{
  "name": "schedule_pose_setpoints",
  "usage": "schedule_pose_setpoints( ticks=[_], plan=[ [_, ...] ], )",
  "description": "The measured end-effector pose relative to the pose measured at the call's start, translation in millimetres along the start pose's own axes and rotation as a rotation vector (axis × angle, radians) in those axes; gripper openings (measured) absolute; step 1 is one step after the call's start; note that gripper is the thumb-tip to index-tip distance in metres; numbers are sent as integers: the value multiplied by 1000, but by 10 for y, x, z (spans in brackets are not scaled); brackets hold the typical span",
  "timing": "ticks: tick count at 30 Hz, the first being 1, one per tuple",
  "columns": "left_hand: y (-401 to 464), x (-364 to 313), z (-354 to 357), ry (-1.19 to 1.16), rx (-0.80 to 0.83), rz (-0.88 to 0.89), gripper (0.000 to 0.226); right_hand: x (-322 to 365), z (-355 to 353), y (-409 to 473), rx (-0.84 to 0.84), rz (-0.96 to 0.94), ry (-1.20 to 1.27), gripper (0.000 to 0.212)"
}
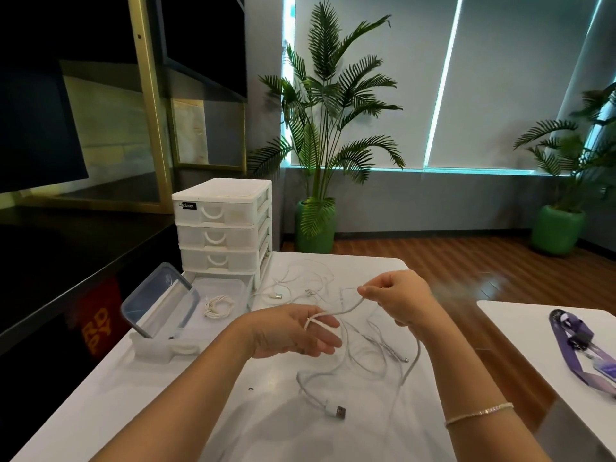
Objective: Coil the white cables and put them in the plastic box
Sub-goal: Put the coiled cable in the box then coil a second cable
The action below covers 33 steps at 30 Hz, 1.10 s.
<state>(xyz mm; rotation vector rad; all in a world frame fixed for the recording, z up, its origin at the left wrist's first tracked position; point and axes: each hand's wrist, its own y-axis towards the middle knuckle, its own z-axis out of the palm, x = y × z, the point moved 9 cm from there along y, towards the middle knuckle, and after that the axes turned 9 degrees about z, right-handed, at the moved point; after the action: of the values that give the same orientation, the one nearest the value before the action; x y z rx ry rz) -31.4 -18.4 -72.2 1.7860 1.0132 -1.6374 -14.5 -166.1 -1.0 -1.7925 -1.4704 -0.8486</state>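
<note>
Above the white table (186, 388) I hold one white cable (346, 310) between both hands. My left hand (293, 331) has the cable looped over its extended fingers. My right hand (396, 300) pinches the same cable a little further along. The rest of that cable hangs to the table and ends in a USB plug (336, 411). More loose white cables (300, 285) lie tangled behind and under my hands. One coiled white cable (218, 306) lies in the open clear plastic box (233, 283), whose lid (160, 300) leans upright at its left.
A white three-drawer unit (221, 225) stands behind the box at the table's far left. A pulled-out drawer (160, 348) lies in front of the box. A purple lanyard (583, 348) lies on a second table at right. Potted plants stand on the floor beyond.
</note>
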Motion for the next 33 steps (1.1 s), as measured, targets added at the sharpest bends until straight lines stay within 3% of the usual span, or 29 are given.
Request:
schedule_pose_setpoints(
  ticks=[3, 5, 7, 10, 12, 18, 23, 26, 29, 31, 33],
  plan=[
    [26, 156, -80, 354, -45, -117, 27, 9, -2, -4, -16, -8, 49, 21],
    [14, 220, -171, 797, -67, -252, 25, 28, 21, -3, -9, -18, 58, 22],
    [-25, 301, -235, 1087, -71, -418, 40, 39, 23, -1, -21, -23, 62, 21],
    [-86, 598, -173, 920, 34, -626, 36, 17, -44, -10, -61, -18, 63, 18],
    [-106, 673, -188, 774, 16, -664, 29, -10, -84, -27, -59, -10, 35, 17],
    [-117, 244, -721, 467, -591, -370, 32, -64, -380, -56, -255, -22, 141, 17],
    [-149, -36, -976, 253, -888, -114, 34, -130, -336, -31, -215, 25, 91, 19],
    [-65, -161, -901, 111, -885, -2, 33, -216, -204, 21, -163, 91, -70, 23],
    [39, -288, -718, 28, -773, 82, 31, -319, -54, 66, -90, 164, -356, 18],
    [93, -380, -569, -44, -656, 150, 34, -240, 33, 51, -55, 113, -478, 12],
    [134, -478, -417, -90, -535, 197, 35, -49, 95, 12, -53, -21, -515, 27]
  ],
)
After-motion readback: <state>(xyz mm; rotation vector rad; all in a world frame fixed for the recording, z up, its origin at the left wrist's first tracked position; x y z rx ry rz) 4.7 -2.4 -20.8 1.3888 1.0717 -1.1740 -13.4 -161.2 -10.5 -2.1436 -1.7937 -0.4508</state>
